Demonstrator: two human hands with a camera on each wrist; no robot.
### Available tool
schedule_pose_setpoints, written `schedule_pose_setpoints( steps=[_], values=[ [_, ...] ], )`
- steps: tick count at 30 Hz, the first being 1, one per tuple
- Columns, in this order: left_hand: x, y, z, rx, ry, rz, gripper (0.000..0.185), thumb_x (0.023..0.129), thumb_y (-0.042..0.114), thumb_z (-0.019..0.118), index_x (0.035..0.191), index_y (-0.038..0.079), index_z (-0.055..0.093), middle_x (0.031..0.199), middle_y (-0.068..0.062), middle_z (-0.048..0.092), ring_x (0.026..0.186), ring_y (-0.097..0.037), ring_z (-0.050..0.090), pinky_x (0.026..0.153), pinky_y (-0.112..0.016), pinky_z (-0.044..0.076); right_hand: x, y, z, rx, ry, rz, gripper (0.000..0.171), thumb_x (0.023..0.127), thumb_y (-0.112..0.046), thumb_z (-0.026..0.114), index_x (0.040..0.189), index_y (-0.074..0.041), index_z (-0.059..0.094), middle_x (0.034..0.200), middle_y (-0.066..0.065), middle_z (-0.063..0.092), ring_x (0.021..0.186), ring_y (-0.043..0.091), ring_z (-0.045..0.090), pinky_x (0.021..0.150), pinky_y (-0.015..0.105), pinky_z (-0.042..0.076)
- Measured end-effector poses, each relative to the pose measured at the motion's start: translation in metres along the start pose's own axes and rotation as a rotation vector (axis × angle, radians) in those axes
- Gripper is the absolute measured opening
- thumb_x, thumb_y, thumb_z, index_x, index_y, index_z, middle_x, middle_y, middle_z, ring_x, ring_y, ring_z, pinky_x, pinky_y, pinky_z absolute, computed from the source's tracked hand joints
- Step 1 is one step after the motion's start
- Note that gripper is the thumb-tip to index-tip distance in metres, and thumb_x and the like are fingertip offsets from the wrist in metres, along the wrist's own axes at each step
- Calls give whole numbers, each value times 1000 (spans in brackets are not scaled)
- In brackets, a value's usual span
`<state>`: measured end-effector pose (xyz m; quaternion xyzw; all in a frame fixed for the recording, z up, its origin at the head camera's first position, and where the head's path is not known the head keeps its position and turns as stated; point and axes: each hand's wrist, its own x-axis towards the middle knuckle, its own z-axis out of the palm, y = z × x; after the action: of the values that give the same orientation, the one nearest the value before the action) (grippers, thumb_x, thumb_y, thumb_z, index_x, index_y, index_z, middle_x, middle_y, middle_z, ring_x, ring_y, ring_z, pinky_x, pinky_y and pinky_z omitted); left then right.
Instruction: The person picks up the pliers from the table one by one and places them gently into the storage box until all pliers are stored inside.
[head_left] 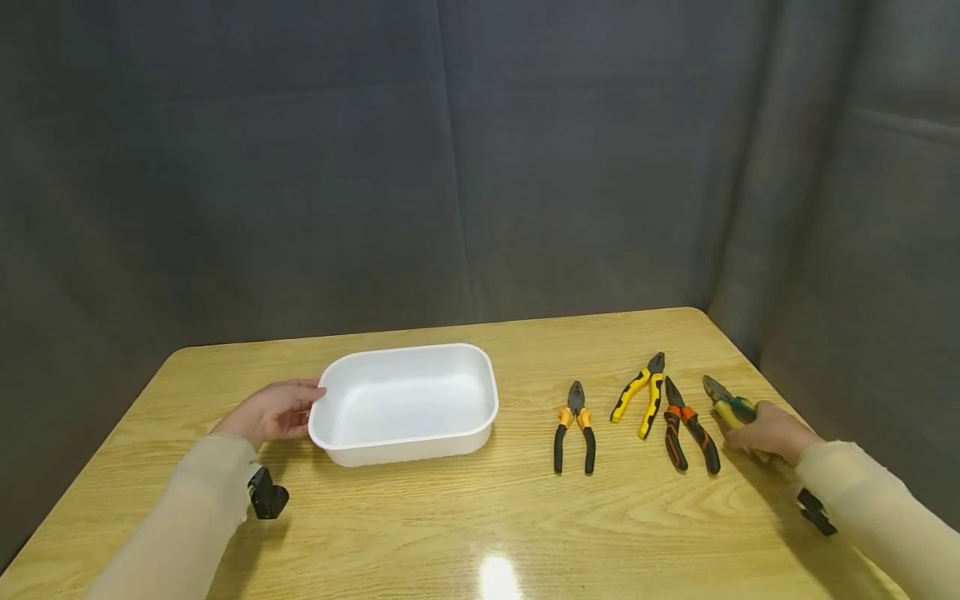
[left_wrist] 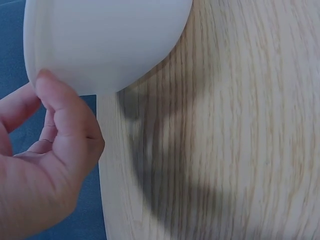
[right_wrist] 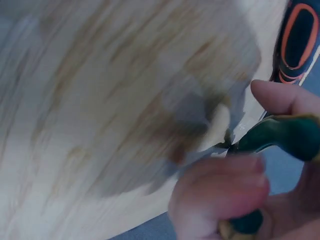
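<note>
1. On the head view, I've got the left hand (head_left: pixel 272 412) at the left end of the white tub (head_left: pixel 408 402), fingers resting against its rim, loosely curved rather than wrapped round it. The tub sits left of centre on the wooden bench (head_left: pixel 465 517).
2. Same view, right side: the right hand (head_left: pixel 772 433) is down on the green-and-yellow pliers (head_left: pixel 726 400), fingers curled over the handles, nose pointing away towards the far edge. Just left of them lie the orange-and-black pliers (head_left: pixel 686 425), then the yellow-handled pliers (head_left: pixel 641 392), then the small black-and-orange pliers (head_left: pixel 575 427) nearest the tub.
3. Left wrist view now: the thumb (left_wrist: pixel 67 112) presses on the tub's (left_wrist: pixel 105 40) outer wall near the rim, the other fingers relaxed behind it. No pinch that I can see, so that grip is apart.
4. Right wrist view, blurred: fingers (right_wrist: pixel 225 195) and thumb close round a green handle (right_wrist: pixel 280 137), so the grip is clamped on those pliers. An orange-and-black handle (right_wrist: pixel 300 40) lies just beyond.
</note>
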<state>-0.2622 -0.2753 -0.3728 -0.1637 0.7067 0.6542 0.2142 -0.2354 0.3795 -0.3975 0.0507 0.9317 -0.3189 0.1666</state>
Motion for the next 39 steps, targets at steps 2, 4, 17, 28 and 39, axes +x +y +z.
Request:
schedule_pose_setpoints(
  steps=[2,4,17,28,39],
  values=[
    [-1,-2,-1,-8,5,4,61,101,15,52,150,-1,20,93,-3,54,76,-13,55,67,-24,55,0,-1,1,33,10,12,68,83,-20,66,116,25,27,88,22,47,75,27,51,60,35,48],
    [-2,-4,-2,-24,6,5,60,101,15,53,150,0,21,92,-3,54,76,-13,55,67,-25,55,1,-2,2,55,14,30,72,82,-22,68,119,24,26,88,21,48,72,25,51,58,34,49],
    [-3,-6,-2,-43,17,9,61,101,15,53,151,0,21,90,-2,56,74,-13,57,67,-25,56,2,-3,5,44,31,-21,95,83,-21,71,137,26,8,112,42,41,90,43,51,72,44,50],
    [-1,-3,-1,-44,25,1,63,101,17,54,152,1,20,94,-4,55,75,-14,57,67,-26,56,-2,-1,2,34,76,-33,95,84,-24,66,149,9,6,81,15,52,51,19,41,46,33,40],
    [0,-1,2,-34,24,12,62,101,16,53,152,0,20,89,-2,56,74,-12,56,66,-24,56,-9,-13,0,-158,209,-137,84,89,-35,63,145,13,21,127,43,40,92,49,53,67,51,47]
  ],
)
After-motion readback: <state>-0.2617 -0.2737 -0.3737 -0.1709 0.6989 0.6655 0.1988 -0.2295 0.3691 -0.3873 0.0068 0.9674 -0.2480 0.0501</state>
